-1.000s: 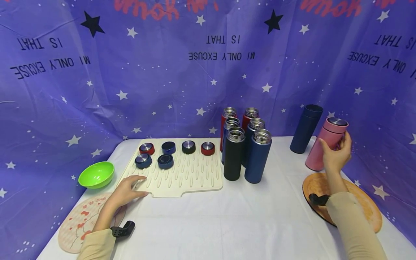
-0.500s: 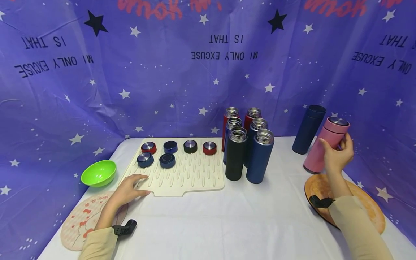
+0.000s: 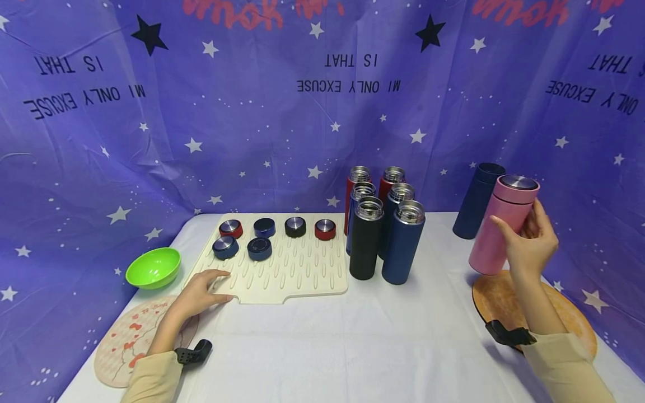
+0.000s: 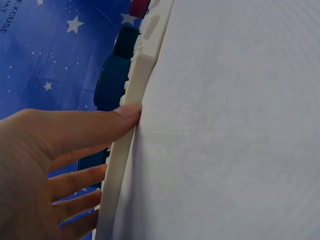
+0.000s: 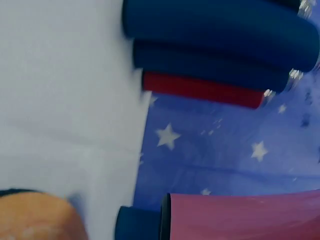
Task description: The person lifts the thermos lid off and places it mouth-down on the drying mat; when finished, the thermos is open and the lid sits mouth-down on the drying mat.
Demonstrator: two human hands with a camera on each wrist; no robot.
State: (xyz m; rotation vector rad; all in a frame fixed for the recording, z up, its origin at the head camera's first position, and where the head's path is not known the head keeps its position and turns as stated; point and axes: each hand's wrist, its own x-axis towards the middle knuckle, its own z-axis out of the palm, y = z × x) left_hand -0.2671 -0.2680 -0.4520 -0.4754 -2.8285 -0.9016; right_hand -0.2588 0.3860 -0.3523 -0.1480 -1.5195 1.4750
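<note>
A pink thermos bottle [image 3: 504,226] with its lid on is in my right hand [image 3: 531,246], fingers and thumb around its side. The bottle tilts slightly and seems raised off the table. In the right wrist view its pink body [image 5: 240,217] shows at the bottom edge; the hand is out of that view. My left hand [image 3: 199,294] lies at the front left corner of a cream ribbed mat [image 3: 302,277]. In the left wrist view the thumb of the left hand [image 4: 65,140] touches the mat's edge, the other fingers spread loosely. Several bottle lids [image 3: 259,249] sit on the mat.
Several lidless bottles [image 3: 364,240] in black, blue and red stand grouped right of the mat. A dark blue lidded bottle [image 3: 476,204] stands behind the pink one. A green bowl [image 3: 153,268], a pink placemat [image 3: 123,347] and an orange round mat [image 3: 569,313] lie at the sides.
The pink bottle has come up and a little nearer in my right hand, now overlapping the dark blue bottle more. My left hand has stayed at the mat's corner.
</note>
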